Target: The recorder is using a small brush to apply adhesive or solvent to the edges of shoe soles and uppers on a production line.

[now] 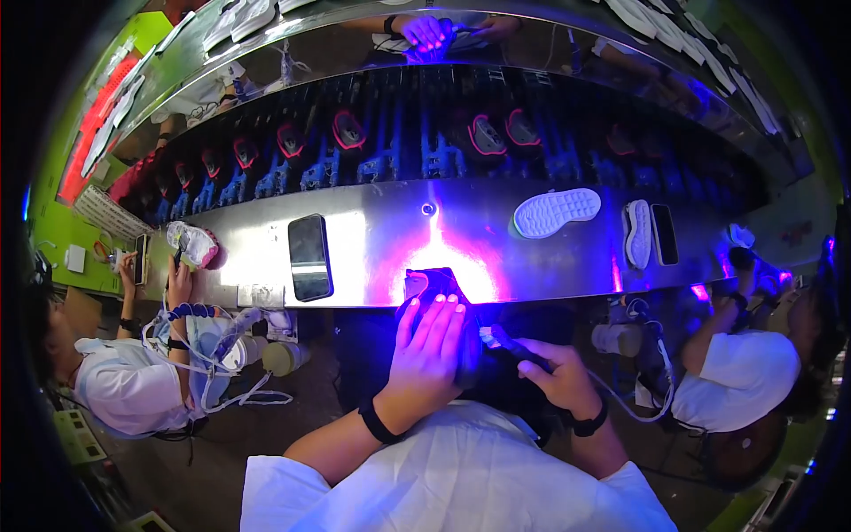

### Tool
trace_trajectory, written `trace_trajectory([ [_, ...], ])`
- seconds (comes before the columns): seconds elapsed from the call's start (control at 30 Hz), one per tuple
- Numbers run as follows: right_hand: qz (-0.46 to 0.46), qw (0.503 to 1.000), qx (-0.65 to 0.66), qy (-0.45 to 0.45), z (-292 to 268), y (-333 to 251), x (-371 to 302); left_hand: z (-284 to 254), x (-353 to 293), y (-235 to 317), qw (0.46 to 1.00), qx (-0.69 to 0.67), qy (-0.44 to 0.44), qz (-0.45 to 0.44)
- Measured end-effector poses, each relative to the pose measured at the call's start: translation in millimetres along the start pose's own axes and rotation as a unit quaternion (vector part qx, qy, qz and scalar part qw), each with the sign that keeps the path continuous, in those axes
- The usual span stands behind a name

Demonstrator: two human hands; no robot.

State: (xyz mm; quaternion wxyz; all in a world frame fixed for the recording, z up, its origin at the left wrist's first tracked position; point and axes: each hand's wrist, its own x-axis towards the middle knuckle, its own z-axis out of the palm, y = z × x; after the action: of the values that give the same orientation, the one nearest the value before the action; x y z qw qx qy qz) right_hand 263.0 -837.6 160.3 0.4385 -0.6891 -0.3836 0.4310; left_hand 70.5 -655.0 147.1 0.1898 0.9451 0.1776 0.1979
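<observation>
At the near edge of the bench, a dark shoe upper [429, 282] with a pink-lit edge shows above my fingertips. My left hand [427, 348] lies over it with long, straight fingers close together, holding it; the rest of it is mostly hidden or lost in dark. Just to the right, my right hand [558, 379] is closed round the dark handle of a brush [505, 340]. Its pale bristle end points toward the shoe upper, and a small gap seems to lie between them. Strong violet light falls on both hands.
On the metal bench [372, 239] lie a phone [309, 257], a white shoe sole [557, 214], another sole [636, 234] and a second phone [664, 235]. Behind runs a dark conveyor with several uppers [348, 129]. Co-workers sit left [133, 381] and right [736, 377], beside hoses and pots [285, 357].
</observation>
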Motion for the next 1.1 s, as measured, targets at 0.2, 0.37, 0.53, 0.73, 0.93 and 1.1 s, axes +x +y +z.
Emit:
trace_trajectory([
  [0.2, 0.036, 0.996, 0.083, 0.008, 2, 9, -14, 0, 22, 13, 0.999, 0.020, 0.023, -0.030],
  [0.37, 0.073, 0.988, 0.126, 0.052, 2, 13, -35, 0, 47, 21, 0.999, 0.032, 0.016, -0.026],
  [0.53, -0.032, 0.986, -0.035, 0.163, 0, 4, -32, 8, 68, 24, 0.998, 0.050, 0.023, -0.025],
  [0.73, -0.089, 0.961, -0.201, 0.169, -32, -37, -5, 12, 90, 11, 0.997, -0.030, 0.056, -0.043],
  [0.93, -0.078, 0.955, -0.263, 0.111, -45, -58, 33, -8, 109, -18, 0.994, -0.097, 0.028, -0.051],
  [1.1, -0.112, 0.958, -0.218, 0.151, -35, -32, 62, -18, 110, -42, 0.995, -0.067, -0.034, -0.065],
])
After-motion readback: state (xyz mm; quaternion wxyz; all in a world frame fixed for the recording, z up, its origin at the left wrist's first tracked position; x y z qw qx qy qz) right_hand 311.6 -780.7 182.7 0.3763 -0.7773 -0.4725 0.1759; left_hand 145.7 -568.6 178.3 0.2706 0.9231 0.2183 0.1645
